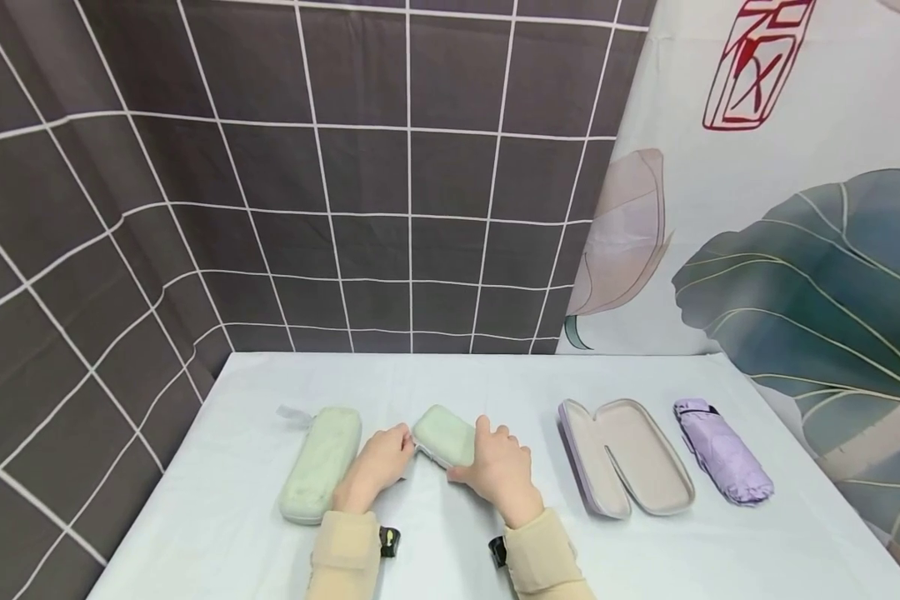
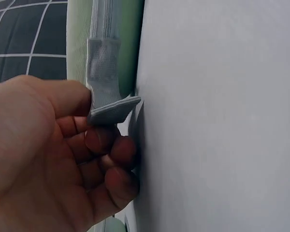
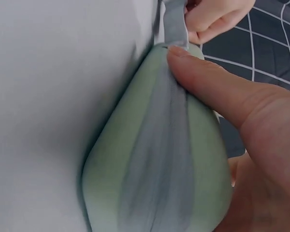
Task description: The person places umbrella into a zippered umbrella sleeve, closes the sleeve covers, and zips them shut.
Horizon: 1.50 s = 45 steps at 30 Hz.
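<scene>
A small pale green zip case (image 1: 445, 435) lies mid-table between my hands, a grey zip band (image 3: 157, 159) running along its side. My left hand (image 1: 381, 463) pinches the grey fabric tab (image 2: 104, 72) at the end of that band, thumb on one side and fingers beneath. Around the case's right end, my right hand (image 1: 501, 468) grips the body, with the thumb (image 3: 203, 77) laid along the zip band near the tab. Just left of my left hand rests a longer pale green case (image 1: 321, 465), closed, with a pale tab at its far end.
Right of my right hand, an open glasses case (image 1: 648, 458) shows its beige lining. Beyond it lies a folded purple umbrella (image 1: 723, 452). A white cloth covers the table (image 1: 435, 558). Dark gridded fabric (image 1: 360, 175) hangs behind and to the left.
</scene>
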{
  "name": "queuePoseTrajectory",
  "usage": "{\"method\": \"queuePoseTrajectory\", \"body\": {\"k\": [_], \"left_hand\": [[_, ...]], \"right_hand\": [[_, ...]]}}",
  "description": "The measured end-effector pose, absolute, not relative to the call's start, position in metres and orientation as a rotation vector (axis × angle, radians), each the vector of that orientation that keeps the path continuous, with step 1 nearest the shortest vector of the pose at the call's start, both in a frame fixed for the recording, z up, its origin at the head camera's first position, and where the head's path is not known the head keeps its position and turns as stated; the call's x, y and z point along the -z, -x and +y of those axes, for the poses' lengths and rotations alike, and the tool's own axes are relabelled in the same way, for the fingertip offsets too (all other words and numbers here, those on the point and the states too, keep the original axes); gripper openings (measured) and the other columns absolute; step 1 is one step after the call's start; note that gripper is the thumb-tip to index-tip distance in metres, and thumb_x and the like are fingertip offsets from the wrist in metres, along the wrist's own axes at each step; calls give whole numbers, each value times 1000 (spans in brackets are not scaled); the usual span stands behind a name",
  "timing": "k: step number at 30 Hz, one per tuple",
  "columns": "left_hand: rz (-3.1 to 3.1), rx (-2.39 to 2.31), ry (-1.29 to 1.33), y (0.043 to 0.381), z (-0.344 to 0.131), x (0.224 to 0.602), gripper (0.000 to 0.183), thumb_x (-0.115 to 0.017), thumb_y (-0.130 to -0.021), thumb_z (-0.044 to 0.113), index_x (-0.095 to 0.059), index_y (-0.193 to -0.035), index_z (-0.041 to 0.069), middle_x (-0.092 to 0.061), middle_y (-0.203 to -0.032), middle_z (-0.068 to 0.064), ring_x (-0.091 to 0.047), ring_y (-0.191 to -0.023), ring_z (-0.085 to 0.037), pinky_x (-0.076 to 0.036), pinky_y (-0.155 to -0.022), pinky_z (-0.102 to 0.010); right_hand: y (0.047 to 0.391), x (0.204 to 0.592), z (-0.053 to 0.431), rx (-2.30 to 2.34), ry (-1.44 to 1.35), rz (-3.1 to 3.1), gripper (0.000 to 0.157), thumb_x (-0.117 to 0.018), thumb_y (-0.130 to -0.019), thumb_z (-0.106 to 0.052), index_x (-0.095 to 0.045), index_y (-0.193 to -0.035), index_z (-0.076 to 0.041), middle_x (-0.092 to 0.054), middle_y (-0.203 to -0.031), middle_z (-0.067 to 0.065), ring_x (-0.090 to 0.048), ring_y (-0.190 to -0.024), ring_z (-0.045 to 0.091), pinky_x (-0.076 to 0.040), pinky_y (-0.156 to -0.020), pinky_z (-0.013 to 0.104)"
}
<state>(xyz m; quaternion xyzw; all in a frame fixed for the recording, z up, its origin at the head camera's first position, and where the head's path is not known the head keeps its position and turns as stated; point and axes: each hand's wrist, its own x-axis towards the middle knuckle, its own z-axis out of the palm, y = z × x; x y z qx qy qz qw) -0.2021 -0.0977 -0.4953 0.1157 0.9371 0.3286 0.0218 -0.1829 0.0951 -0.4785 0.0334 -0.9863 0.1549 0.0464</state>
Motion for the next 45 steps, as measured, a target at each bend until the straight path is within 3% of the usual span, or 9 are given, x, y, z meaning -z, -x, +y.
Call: {"method": "queuePoseTrajectory", "body": {"k": [5,12,24,37,45], "left_hand": [[2920,-997,-317,205,-95,497,20,-44,-103,12,-53,-86,10,-46,-64,0,-45,-54,-14,-39,-50,-29],[2905,-1006,-283,208,-92,497,19,-44,-102,12,-55,-88,7,-48,-63,-1,-47,-52,-14,-39,-48,-29],[2927,-955,-327,233,-84,500,17,-48,-102,12,-56,-87,10,-49,-64,0,-47,-54,-14,-41,-51,-29],[2990,-882,-431,244,-76,494,22,-53,-99,8,-51,-77,12,-47,-62,1,-45,-54,-13,-38,-52,-28],[2966,-896,-428,242,-75,491,22,-53,-95,7,-52,-74,13,-48,-61,2,-45,-54,-13,-38,-52,-28]], "right_hand": [[178,473,94,-515,-104,-3050,79,-86,-64,-54,-50,-110,-2,-56,-84,16,-59,-71,32,-48,-60,49],[172,460,95,-569,-94,-3151,63,-83,-73,-45,-52,-105,0,-59,-81,15,-60,-69,30,-50,-60,47],[174,463,92,-544,-63,-3103,80,-82,-69,-55,-54,-112,6,-61,-81,19,-62,-69,31,-50,-58,45],[174,468,88,-597,-36,-3043,81,-82,-69,-55,-53,-111,8,-61,-79,21,-63,-70,35,-51,-60,45],[175,472,83,-660,-7,-2986,73,-82,-69,-52,-52,-99,6,-58,-73,20,-62,-66,35,-50,-58,45]]}}
